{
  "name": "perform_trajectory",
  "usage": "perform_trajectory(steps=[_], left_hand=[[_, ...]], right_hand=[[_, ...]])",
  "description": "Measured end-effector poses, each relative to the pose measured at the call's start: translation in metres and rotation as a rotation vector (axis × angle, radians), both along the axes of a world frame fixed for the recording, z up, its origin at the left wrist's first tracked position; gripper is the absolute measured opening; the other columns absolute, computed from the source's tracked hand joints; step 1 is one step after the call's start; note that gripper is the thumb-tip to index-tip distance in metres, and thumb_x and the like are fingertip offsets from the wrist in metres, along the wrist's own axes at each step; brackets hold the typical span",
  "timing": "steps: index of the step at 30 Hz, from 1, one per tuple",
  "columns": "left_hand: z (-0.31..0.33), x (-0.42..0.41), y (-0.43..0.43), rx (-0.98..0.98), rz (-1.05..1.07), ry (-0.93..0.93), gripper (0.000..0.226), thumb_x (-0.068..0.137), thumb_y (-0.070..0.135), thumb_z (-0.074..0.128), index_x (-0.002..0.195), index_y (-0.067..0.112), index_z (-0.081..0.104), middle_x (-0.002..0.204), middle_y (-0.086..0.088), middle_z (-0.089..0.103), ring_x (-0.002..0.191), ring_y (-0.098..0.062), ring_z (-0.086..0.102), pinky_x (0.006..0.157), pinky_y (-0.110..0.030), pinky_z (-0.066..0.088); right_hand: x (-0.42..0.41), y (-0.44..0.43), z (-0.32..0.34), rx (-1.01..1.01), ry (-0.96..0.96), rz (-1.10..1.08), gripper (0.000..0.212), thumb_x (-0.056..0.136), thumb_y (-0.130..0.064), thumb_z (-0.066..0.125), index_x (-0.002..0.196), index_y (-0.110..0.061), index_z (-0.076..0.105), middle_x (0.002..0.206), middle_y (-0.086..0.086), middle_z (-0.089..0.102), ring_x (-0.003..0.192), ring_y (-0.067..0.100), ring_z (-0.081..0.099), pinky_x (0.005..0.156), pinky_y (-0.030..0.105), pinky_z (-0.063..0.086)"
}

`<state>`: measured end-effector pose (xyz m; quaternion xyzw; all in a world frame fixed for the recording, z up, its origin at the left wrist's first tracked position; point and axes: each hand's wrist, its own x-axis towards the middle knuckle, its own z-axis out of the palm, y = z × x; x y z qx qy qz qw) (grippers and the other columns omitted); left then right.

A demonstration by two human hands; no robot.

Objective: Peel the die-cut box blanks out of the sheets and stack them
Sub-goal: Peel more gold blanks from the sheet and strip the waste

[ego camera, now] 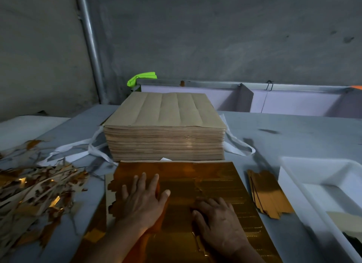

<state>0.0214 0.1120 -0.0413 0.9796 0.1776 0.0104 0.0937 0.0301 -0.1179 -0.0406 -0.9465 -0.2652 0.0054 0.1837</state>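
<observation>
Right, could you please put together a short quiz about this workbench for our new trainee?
1. True or false: the left hand lies flat, fingers straight, on the gold sheet.
2. Where is the scrap pile? A: left of the sheet. B: right of it. C: on top of it.
3. Fill in the gap: the peeled blanks are stacked to the sheet's ____.

Key: 1 true; 2 A; 3 right.
</observation>
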Motion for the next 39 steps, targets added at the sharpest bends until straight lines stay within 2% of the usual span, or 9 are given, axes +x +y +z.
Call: perform_trajectory(steps=[7,12,15,17,19,23,28,32,39], left_hand=[[0.011,-0.036,0.074,-0.069,0.198,0.015,0.077,0.085,0.079,0.016,0.151,0.041,0.002,0.162,-0.001,0.005,0.148,-0.029,0.005,0.115,-0.058,0.017],[0.012,-0.07,0.119,-0.002,0.115,0.034,0.058,0.099,0.05,0.022,0.153,0.03,0.015,0.161,-0.009,0.013,0.146,-0.036,0.015,0.115,-0.053,0.025],[0.019,-0.082,0.133,0.086,-0.051,0.064,0.05,0.104,0.036,0.024,0.132,0.008,0.055,0.133,-0.032,0.052,0.115,-0.056,0.052,0.087,-0.062,0.049],[0.017,-0.086,0.137,0.187,0.021,-0.11,0.042,0.099,0.031,0.043,0.112,0.001,0.07,0.113,-0.033,0.063,0.1,-0.052,0.062,0.082,-0.059,0.053],[0.018,-0.081,0.127,0.211,0.079,-0.213,0.037,0.094,0.028,0.055,0.124,0.007,0.065,0.127,-0.019,0.059,0.113,-0.036,0.057,0.097,-0.047,0.046],[0.035,-0.061,0.101,0.226,-0.092,-0.234,0.042,0.093,0.027,0.046,0.134,0.039,0.048,0.139,0.012,0.044,0.126,-0.008,0.04,0.107,-0.034,0.036],[0.057,-0.041,0.07,0.279,-0.084,-0.159,0.039,0.086,0.027,0.053,0.122,0.04,0.052,0.128,0.016,0.048,0.119,-0.005,0.042,0.103,-0.029,0.036],[0.055,-0.026,0.039,0.141,-0.134,-0.167,0.043,0.088,0.02,0.052,0.127,0.037,0.051,0.126,0.014,0.048,0.116,-0.005,0.045,0.099,-0.026,0.04],[0.053,0.002,0.003,0.014,-0.322,0.163,0.062,0.098,0.04,0.044,0.152,0.034,0.014,0.157,0.007,0.017,0.139,-0.016,0.029,0.108,-0.034,0.034]], right_hand=[[0.001,0.0,-0.002,-0.014,0.006,-0.003,0.042,0.098,-0.06,0.025,0.132,-0.05,0.046,0.146,-0.026,0.04,0.129,0.0,0.029,0.106,0.03,0.026],[-0.001,0.0,0.001,-0.018,0.006,0.004,0.04,0.099,-0.058,0.027,0.133,-0.049,0.046,0.147,-0.025,0.04,0.13,0.0,0.028,0.106,0.031,0.026],[-0.001,0.0,0.003,-0.014,0.017,0.007,0.039,0.099,-0.058,0.027,0.133,-0.049,0.046,0.147,-0.025,0.04,0.13,0.0,0.028,0.107,0.031,0.025],[-0.002,0.0,0.003,-0.014,0.016,0.008,0.039,0.099,-0.058,0.027,0.132,-0.049,0.046,0.146,-0.025,0.04,0.13,0.0,0.029,0.107,0.031,0.026],[-0.002,0.001,0.003,-0.01,0.006,0.006,0.039,0.099,-0.058,0.027,0.132,-0.048,0.046,0.146,-0.024,0.041,0.13,0.001,0.03,0.107,0.031,0.026],[-0.002,0.001,0.002,-0.008,-0.01,0.0,0.042,0.098,-0.058,0.026,0.131,-0.046,0.048,0.144,-0.024,0.044,0.128,0.002,0.033,0.106,0.032,0.028],[-0.003,0.001,0.002,0.011,-0.01,-0.006,0.041,0.097,-0.057,0.025,0.129,-0.046,0.048,0.142,-0.023,0.046,0.126,0.003,0.034,0.104,0.032,0.029],[-0.002,0.001,0.003,0.01,-0.003,-0.006,0.047,0.094,-0.059,0.022,0.128,-0.044,0.05,0.145,-0.022,0.044,0.13,0.005,0.032,0.105,0.035,0.029],[-0.001,0.0,0.008,0.016,0.027,0.0,0.041,0.097,-0.055,0.026,0.13,-0.045,0.049,0.146,-0.021,0.044,0.132,0.006,0.031,0.105,0.034,0.028]])
